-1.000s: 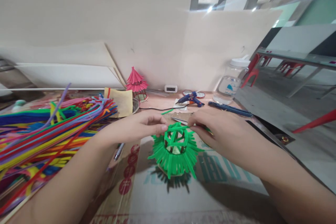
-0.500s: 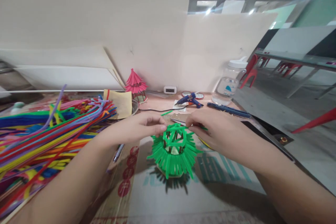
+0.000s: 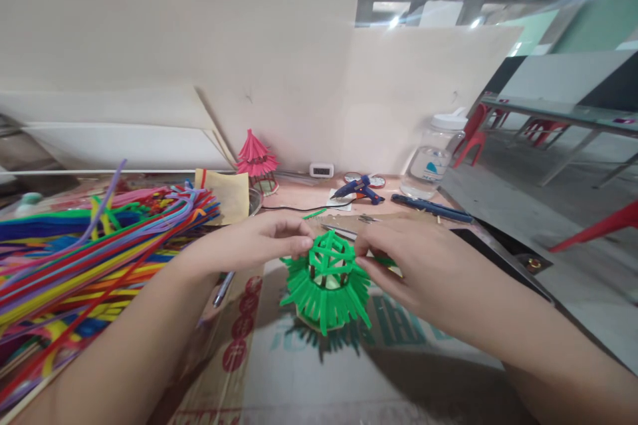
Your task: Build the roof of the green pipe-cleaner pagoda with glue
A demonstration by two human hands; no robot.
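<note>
A small green pavilion-like model [image 3: 329, 302] made of pipe cleaners sits in front of me, with a fringed skirt, brown posts and an open top ring crossed by green strips. My left hand [image 3: 279, 238] pinches the left side of its upper ring between thumb and fingers. From the right, my right hand [image 3: 393, 249] curls its fingers against the ring's other side; a bit of green shows between finger and thumb. Its fingertips are partly hidden. Scissors [image 3: 339, 231], partly covered, lie behind the model.
Many coloured pipe cleaners [image 3: 109, 246] are heaped at left beside a pen [image 3: 224, 289]. Behind stand a pink pavilion model [image 3: 257, 163], a small digital clock [image 3: 321, 170], a blue glue gun [image 3: 359, 190] and a water bottle [image 3: 429, 159]. Cardboard [image 3: 299, 378] covers the table.
The green model has tilted and turned slightly, so the crossed strips on top sit differently. My right hand has shifted inward, its fingers coming against the ring. My left hand stays nearly still.
</note>
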